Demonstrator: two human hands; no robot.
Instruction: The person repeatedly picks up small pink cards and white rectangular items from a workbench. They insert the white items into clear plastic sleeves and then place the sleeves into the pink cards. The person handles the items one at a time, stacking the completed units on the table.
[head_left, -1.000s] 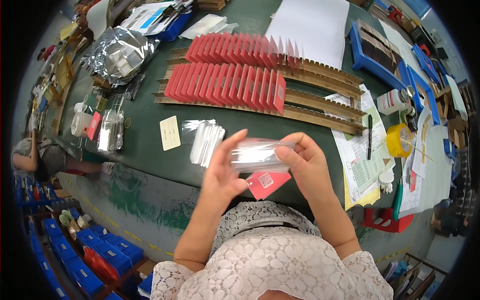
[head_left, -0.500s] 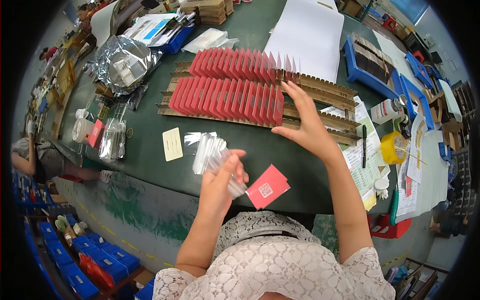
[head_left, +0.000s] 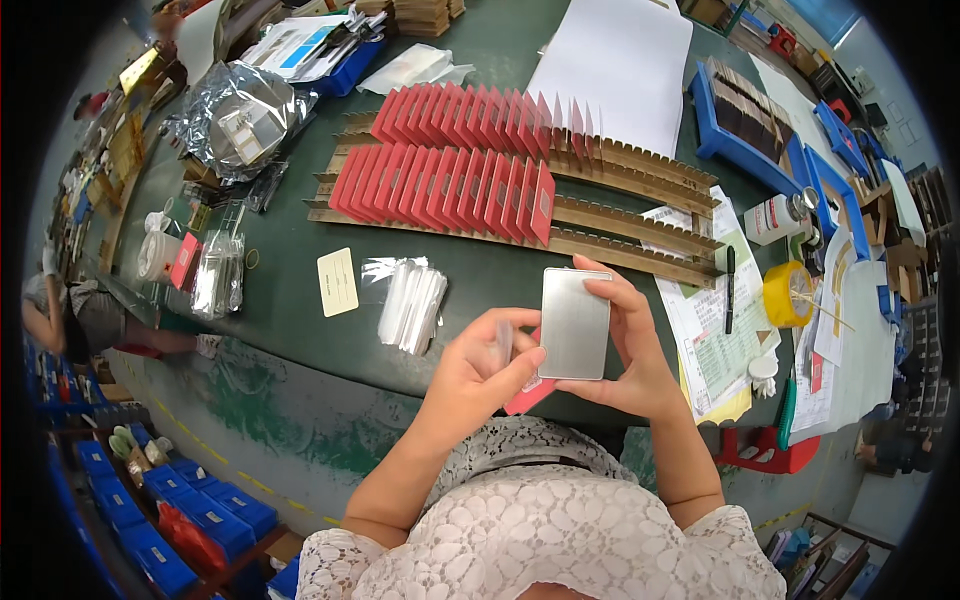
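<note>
Upright in my right hand (head_left: 632,350) is a flat silver metal card (head_left: 575,325) with rounded corners, gripped along its right side and lower edge. My left hand (head_left: 487,372) is closed on a clear plastic sleeve (head_left: 503,343), its thumb at the silver card's lower left. Behind and below the hands lies a red card (head_left: 530,396), mostly hidden. To the left, a pile of clear plastic sleeves (head_left: 412,308) rests on the green table beside a cream card (head_left: 338,282). Beyond the hands, two rows of red cards (head_left: 440,195) stand in a slotted rack (head_left: 640,245).
Right of the rack lie papers (head_left: 715,340), a black pen (head_left: 730,290), yellow tape (head_left: 787,295) and a white bottle (head_left: 770,222). A blue tray (head_left: 715,135) stands farther back. At the left are a foil-like bag (head_left: 245,120) and more sleeves (head_left: 217,275).
My right hand has come from the rack toward me and now holds the silver card. My left hand has moved right from the sleeve pile, bringing a sleeve beside it.
</note>
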